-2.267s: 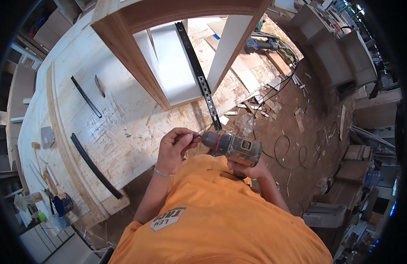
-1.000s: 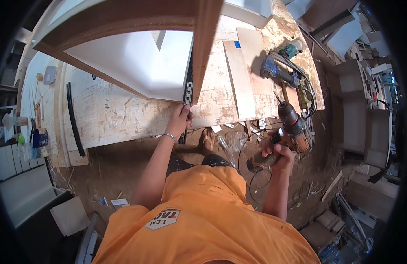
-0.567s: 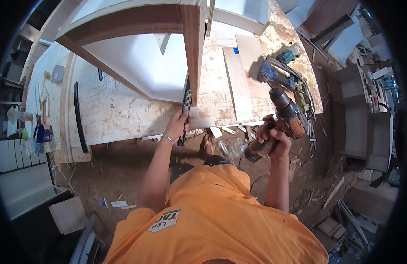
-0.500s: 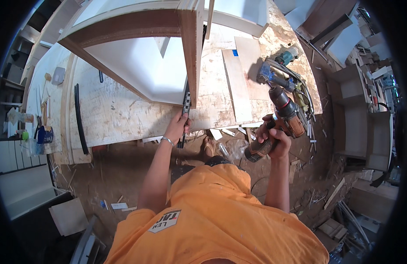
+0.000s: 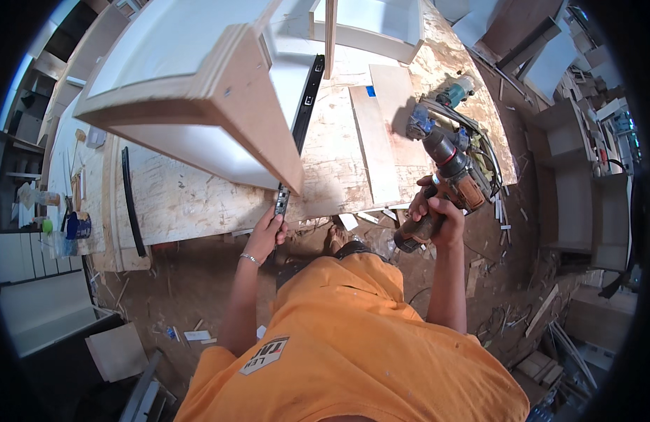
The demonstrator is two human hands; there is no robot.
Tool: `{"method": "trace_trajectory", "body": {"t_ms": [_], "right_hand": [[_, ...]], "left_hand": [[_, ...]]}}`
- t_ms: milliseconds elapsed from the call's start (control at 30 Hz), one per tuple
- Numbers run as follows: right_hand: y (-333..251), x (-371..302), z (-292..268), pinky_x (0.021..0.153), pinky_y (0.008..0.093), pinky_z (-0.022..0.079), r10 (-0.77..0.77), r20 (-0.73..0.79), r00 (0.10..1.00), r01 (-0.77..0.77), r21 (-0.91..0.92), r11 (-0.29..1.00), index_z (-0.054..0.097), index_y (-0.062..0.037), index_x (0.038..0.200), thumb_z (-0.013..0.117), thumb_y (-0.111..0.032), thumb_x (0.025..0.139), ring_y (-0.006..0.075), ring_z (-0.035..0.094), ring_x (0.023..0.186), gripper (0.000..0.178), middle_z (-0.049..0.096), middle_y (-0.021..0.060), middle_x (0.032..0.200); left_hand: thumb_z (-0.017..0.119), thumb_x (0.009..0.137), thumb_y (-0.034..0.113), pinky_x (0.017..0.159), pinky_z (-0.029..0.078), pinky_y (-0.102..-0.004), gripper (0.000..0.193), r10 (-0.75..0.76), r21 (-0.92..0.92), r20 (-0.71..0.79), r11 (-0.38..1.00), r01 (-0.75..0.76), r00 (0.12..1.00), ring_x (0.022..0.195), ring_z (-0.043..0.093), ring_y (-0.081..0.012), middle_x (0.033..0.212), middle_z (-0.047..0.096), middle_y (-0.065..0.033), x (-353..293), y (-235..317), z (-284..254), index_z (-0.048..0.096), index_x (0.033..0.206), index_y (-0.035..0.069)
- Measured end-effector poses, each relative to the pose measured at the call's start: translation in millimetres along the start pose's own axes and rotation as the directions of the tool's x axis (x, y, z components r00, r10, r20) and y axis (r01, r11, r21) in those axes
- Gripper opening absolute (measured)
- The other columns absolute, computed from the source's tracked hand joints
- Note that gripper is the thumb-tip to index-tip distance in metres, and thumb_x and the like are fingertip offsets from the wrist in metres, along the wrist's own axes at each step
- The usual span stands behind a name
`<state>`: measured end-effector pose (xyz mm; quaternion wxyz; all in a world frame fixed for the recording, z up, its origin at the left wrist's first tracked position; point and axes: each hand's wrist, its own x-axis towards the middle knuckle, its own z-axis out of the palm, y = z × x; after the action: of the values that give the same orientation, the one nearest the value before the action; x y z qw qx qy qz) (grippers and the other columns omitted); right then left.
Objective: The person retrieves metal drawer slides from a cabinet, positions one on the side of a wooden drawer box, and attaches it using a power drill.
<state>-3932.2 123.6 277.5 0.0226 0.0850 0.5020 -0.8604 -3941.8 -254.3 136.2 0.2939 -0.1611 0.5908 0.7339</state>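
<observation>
My left hand [image 5: 269,232] is closed on the near end of a black metal drawer slide [image 5: 309,98], just below the front corner of a wooden drawer box [image 5: 255,119]. The slide runs back along the right side of the box, which stands tilted on the workbench and is white inside. Part of the slide is hidden behind the box's corner. In my right hand [image 5: 441,219] is a cordless drill [image 5: 457,176], gripped by its handle, its chuck pointing away to the upper left, over the bench's right edge.
Thin wooden boards [image 5: 378,155] lie on the workbench [image 5: 177,204], with a blue and a teal power tool [image 5: 457,90] and cables to their right. A black strip [image 5: 131,200] rests at left. Another white-lined box [image 5: 367,28] stands behind. Offcuts litter the floor; cabinets [image 5: 564,190] stand at right.
The drawer box has turned and tilted, so its side and more of the slide show. My left hand has come slightly left and nearer to me. The drill has barely moved.
</observation>
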Motion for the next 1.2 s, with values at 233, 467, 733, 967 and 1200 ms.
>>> {"method": "trace_trajectory", "body": {"t_ms": [233, 467, 733, 967, 1200], "right_hand": [[-0.3, 8.4, -18.2, 0.062, 0.0342, 0.047, 0.012, 0.02, 1.0, -0.012, -0.012, 1.0, 0.05, 0.0076, 0.115, 0.066, -0.019, 0.074, 0.0214, 0.056, 0.059, 0.051, 0.052, 0.0087, 0.066], [0.0, 26.0, -12.5, 0.061, 0.0345, 0.048, 0.054, 0.059, 0.997, -0.052, -0.048, 0.997, 0.05, 0.0083, 0.115, 0.067, -0.019, 0.075, 0.0215, 0.056, 0.059, 0.051, 0.052, 0.0087, 0.067], [10.6, 63.6, 4.5, 0.06, 0.0334, 0.05, 0.112, 0.091, 0.99, -0.105, -0.079, 0.991, 0.048, 0.0101, 0.119, 0.065, -0.012, 0.077, 0.0213, 0.057, 0.061, 0.05, 0.055, 0.011, 0.072], [-10.2, 159.2, 32.5, 0.058, 0.0322, 0.052, 0.226, 0.07, 0.971, -0.176, -0.427, 0.887, 0.061, 0.0004, 0.107, 0.064, -0.006, 0.08, 0.0173, 0.061, 0.063, 0.028, 0.063, 0.0089, 0.087], [-14.3, 246.6, 110.7, 0.057, 0.0312, 0.053, 0.293, -0.07, 0.953, -0.255, -0.704, 0.662, 0.063, -0.0024, 0.1, 0.068, -0.015, 0.081, 0.0158, 0.06, 0.059, 0.023, 0.06, 0.0043, 0.073]], "left_hand": [[0.044, 0.107, 0.019, 0.054, 0.041, -0.0228, 0.016, -0.008, 0.073, 0.014, 0.997, 0.007, 1.0, 0.061, 0.045, -0.0079, 0.08, 0.053, -0.0013, -1.7, 10.6, -5.7, 0.05, 0.117, 0.007], [0.045, 0.107, 0.019, 0.055, 0.042, -0.0235, 0.021, -0.028, 0.065, 0.016, 0.997, 0.027, 0.999, 0.061, 0.046, -0.008, 0.081, 0.054, -0.0017, 6.2, 19.2, -2.3, 0.048, 0.125, 0.008], [0.045, 0.107, 0.02, 0.062, 0.046, -0.0247, 0.028, 0.004, 0.128, -0.022, 0.992, -0.002, 1.0, 0.067, 0.05, -0.0084, 0.083, 0.056, -0.0012, -15.8, 8.3, -8.7, 0.049, 0.13, 0.006], [0.047, 0.105, 0.019, 0.078, 0.051, -0.0274, 0.034, -0.047, 0.21, 0.073, 0.977, 0.031, 0.996, 0.084, 0.062, -0.0115, 0.098, 0.067, -0.0062, -55.9, 0.6, -32.0, 0.049, 0.136, 0.005], [0.059, 0.1, 0.018, 0.091, 0.051, -0.0308, 0.051, 0.018, 0.214, 0.202, 0.975, -0.062, 0.979, 0.104, 0.064, -0.0144, 0.117, 0.068, -0.0089, -59.9, -6.5, -81.4, 0.042, 0.147, 0.006]]}}
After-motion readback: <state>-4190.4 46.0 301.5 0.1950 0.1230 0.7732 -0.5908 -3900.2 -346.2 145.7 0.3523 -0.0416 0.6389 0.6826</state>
